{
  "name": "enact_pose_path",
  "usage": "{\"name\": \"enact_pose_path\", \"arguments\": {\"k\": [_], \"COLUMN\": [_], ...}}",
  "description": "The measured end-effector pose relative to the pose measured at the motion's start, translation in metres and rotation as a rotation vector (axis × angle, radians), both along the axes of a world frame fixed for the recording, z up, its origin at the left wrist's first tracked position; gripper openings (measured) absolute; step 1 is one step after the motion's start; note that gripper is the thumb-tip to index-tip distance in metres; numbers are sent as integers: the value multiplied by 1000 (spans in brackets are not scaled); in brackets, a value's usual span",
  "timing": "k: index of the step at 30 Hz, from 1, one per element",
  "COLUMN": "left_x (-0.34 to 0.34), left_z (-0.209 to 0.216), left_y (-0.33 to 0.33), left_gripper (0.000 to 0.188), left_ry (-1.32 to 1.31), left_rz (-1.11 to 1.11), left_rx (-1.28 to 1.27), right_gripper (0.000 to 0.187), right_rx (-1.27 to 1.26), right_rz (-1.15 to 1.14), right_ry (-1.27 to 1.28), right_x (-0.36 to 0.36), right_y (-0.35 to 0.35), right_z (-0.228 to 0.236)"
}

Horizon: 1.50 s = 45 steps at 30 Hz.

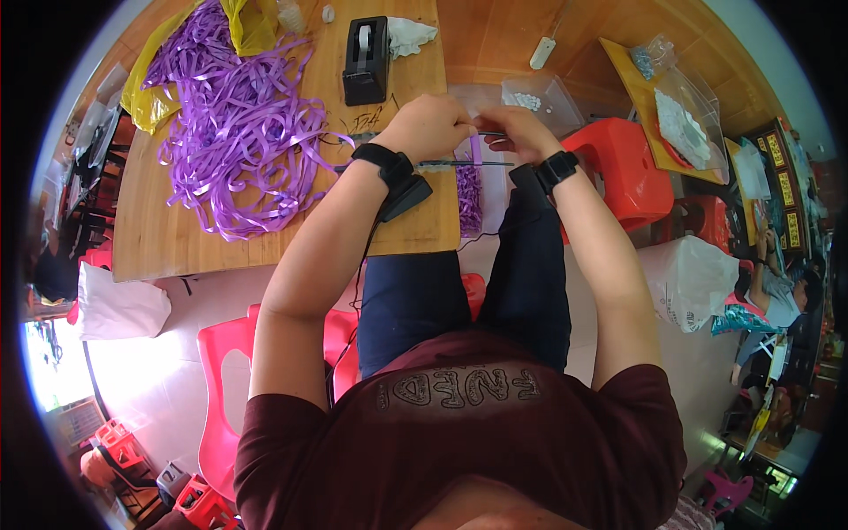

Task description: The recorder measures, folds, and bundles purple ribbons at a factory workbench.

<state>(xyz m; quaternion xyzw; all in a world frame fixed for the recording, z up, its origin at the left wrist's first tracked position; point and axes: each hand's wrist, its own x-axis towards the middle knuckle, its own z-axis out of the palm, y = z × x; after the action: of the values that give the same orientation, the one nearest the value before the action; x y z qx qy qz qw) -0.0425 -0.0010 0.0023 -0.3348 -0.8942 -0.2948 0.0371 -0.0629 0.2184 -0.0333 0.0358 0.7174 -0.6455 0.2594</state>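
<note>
My left hand (433, 124) is closed in a pinch at the table's right edge, its fingertips close to those of my right hand (521, 132). A short strip of purple ribbon (474, 148) hangs just below the fingertips, apparently from the left hand's pinch. My right hand's fingers are curled; what they grip is hidden. A thin dark rod (481, 163) sticks out past the table edge beneath the hands. Left of my left wrist spreads a tangled heap of purple ribbon (247, 150), one strand running toward that wrist. Cut purple pieces (469, 199) lie below the hands, beside the table.
A black tape dispenser (365, 71) stands on the wooden table (411, 230), near crumpled white tissue (411, 37). Yellow plastic bag (146, 97) surrounds the heap's far left. To the right are a red stool (618, 172) and a clear container (543, 97) with white pieces.
</note>
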Motion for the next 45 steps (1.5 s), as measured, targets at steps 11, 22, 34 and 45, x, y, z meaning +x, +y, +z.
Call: {"name": "enact_pose_path", "arguments": {"k": [11, 22, 34, 45], "left_x": [-3, 11, 41, 49], "left_z": [6, 12, 37, 31], "left_y": [-1, 1, 4, 0], "left_gripper": [29, 29, 31, 25], "left_ry": [-198, -162, -1082, -1168], "left_rz": [0, 101, 110, -20], "left_rx": [35, 76, 116, 264], "right_gripper": [36, 22, 20, 23], "right_rx": [-363, -368, -461, -106], "right_rz": [128, -51, -96, 278], "right_ry": [152, 120, 61, 208], "right_x": [57, 99, 115, 94], "right_y": [-6, -19, -21, -18], "right_z": [-42, -34, -18, 71]}}
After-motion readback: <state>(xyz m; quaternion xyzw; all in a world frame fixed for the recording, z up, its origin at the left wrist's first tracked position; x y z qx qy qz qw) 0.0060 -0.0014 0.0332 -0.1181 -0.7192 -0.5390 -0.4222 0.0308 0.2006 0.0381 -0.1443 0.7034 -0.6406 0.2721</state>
